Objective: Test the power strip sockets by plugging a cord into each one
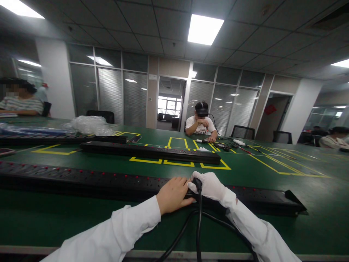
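The right hand (209, 185), in a white glove, has its thumb and fingers closed around a black plug (197, 183). The left hand (174, 193), bare, lies over the long black power strip (95, 179) just beside it, thumb set apart on the near side. Its fingertips are partly hidden; whether it grips the strip or only rests there cannot be told.

The strip lies across the near part of the green table (81, 218), running out of view at the left. Progress, as judged: the plug is in position at the strip and not yet released. Whether its prongs are seated cannot be confirmed, as the hands cover that spot. No other plug is seen along the visible row of red buttons (115, 175).

A black cable (199, 225) hangs from the plug toward the near edge; another length loops below the hands, a possible snag. Beyond, well apart from the hands, a second strip (152, 149) lies near yellow tape (178, 163). Clear plastic wrap (89, 125) is heaped farther left. A seated co-worker (200, 125) is across the table. Neither appears to obstruct the work.
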`<state>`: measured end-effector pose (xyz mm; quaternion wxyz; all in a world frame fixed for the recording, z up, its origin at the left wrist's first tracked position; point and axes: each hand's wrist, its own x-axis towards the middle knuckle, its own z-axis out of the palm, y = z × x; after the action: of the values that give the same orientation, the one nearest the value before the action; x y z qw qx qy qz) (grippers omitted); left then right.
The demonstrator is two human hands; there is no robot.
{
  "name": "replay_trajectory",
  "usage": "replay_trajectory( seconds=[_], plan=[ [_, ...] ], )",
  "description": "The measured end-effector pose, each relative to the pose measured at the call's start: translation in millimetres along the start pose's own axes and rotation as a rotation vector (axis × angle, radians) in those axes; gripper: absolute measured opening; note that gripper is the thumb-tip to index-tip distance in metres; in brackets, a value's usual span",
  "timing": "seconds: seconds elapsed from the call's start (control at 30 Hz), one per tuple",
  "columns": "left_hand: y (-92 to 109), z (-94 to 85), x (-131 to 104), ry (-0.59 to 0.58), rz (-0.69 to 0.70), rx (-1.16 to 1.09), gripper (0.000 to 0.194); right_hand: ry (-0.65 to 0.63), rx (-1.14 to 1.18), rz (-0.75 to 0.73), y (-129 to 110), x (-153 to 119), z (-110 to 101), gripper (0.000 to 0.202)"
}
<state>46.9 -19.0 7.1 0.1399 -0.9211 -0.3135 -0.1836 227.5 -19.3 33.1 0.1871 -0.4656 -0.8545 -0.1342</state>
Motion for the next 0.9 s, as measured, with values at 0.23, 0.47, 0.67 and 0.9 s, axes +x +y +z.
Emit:
replay_trajectory(
  seconds=[0.23, 0.47, 0.67, 0.9],
  plan=[
    [0.1, -0.2, -0.2, -0.007, 0.001, 0.008, 0.054, 0.013, 0.007, 0.030, 1.1, 1.0, 2.4, 0.034],
    [-0.4, -0.3, 0.0, -0.004, -0.010, 0.008, 0.057, 0.012, -0.027, -0.031, -2.9, -1.0, -2.9, 0.033],
    [-0.3, -0.1, 0.4, -0.010, -0.011, -0.001, 0.058, 0.015, -0.004, -0.025, -0.8, -1.0, -1.2, 0.033],
    [-0.5, 2.0, 0.3, -0.019, -0.009, 0.014, 0.049, -0.034, 0.083, 0.098, -0.4, 4.1, -1.4, 0.033]
  ],
)
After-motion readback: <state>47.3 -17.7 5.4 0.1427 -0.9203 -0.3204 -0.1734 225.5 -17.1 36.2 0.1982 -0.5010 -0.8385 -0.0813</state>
